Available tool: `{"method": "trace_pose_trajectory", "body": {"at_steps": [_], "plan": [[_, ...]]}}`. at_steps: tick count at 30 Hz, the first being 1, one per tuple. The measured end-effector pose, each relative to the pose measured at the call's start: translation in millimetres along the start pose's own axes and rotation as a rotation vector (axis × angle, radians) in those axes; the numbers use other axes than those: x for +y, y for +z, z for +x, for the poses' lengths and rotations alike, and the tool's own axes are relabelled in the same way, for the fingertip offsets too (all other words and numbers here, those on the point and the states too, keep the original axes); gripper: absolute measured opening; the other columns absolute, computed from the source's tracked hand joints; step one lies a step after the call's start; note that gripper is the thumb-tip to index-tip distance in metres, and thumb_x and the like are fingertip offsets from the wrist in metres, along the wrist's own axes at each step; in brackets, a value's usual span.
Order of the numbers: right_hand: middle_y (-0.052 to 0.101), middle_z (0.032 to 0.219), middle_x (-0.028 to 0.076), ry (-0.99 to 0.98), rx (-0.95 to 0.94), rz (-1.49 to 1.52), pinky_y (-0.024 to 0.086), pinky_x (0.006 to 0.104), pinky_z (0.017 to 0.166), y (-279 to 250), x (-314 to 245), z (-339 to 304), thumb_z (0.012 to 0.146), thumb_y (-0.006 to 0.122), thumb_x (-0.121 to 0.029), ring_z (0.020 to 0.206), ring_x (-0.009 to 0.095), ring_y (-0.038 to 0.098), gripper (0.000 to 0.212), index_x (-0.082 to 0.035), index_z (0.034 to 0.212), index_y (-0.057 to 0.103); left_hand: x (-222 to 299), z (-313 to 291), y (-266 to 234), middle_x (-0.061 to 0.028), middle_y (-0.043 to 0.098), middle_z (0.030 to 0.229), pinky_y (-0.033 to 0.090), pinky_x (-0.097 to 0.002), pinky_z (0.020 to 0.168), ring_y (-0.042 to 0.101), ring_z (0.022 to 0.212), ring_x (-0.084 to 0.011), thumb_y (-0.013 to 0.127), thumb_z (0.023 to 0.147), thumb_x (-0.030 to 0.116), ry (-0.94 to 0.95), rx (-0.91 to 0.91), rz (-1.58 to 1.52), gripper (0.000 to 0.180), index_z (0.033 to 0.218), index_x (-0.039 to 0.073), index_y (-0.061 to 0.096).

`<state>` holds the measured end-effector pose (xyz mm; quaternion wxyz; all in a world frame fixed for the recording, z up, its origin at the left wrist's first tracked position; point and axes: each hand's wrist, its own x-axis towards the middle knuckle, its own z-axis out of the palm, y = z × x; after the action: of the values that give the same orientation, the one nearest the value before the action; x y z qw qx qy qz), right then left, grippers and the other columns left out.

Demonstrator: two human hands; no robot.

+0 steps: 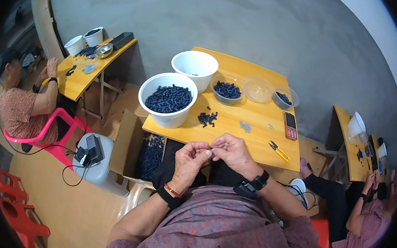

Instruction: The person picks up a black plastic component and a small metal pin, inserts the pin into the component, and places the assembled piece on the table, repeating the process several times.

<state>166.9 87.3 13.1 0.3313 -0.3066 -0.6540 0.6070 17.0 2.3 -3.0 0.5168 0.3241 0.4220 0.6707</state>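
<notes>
Piece (pixel 210 148), small, dark, mostly hidden: was at the centre of the frame, pinched by the grip of left hand (pixel 187 164) and right hand (pixel 236 156), the two close together. Yellow surface (pixel 263 142), beyond the hands: bore a loose heap of short dark pieces (pixel 207 119) and, to its right, a cluster of small silvery parts (pixel 245 126). White bucket (pixel 171 120), upper frame, left of centre: held many similar dark pieces. Yellow-handled snips (pixel 281 153) and red phone (pixel 290 126): lay right of centre, phone above snips.
</notes>
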Motion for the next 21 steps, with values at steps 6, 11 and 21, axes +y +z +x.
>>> {"method": "trace_pose_trajectory", "body": {"at_steps": [6,11,21], "plan": [[0.068,0.081,0.006,0.023,-0.096,0.008,0.054,0.0222,0.064,10,-7,-11,0.09,0.063,-0.002,0.069,0.009,0.064,0.006,0.002,0.095,0.063,-9,1,-11,-0.0057,0.066,0.083,0.054,-0.0238,0.065,0.062,0.069,-0.0103,0.067,0.091,0.009,-0.009,-0.023,0.007,0.01,0.094,0.001,0.062],[0.07,0.085,0.01,-0.062,0.173,-0.509,0.053,0.0276,0.068,-37,-7,-15,0.087,0.063,-0.005,0.074,0.016,0.066,0.012,0.001,0.096,0.068,-3,3,-9,-0.0052,0.064,0.081,0.055,-0.0256,0.061,0.061,0.065,-0.011,0.062,0.095,0.014,-0.068,0.099,-0.129,0.011,0.092,0.005,0.056],[0.064,0.084,0.019,-0.285,0.36,-0.904,0.05,0.0347,0.07,-98,-8,0,0.082,0.064,0.0,0.077,0.03,0.063,0.011,0.003,0.091,0.069,-12,8,-18,-0.0031,0.061,0.075,0.054,-0.0255,0.055,0.059,0.058,-0.0097,0.063,0.095,0.017,-0.113,0.21,-0.065,0.014,0.092,0.007,0.054]]}}
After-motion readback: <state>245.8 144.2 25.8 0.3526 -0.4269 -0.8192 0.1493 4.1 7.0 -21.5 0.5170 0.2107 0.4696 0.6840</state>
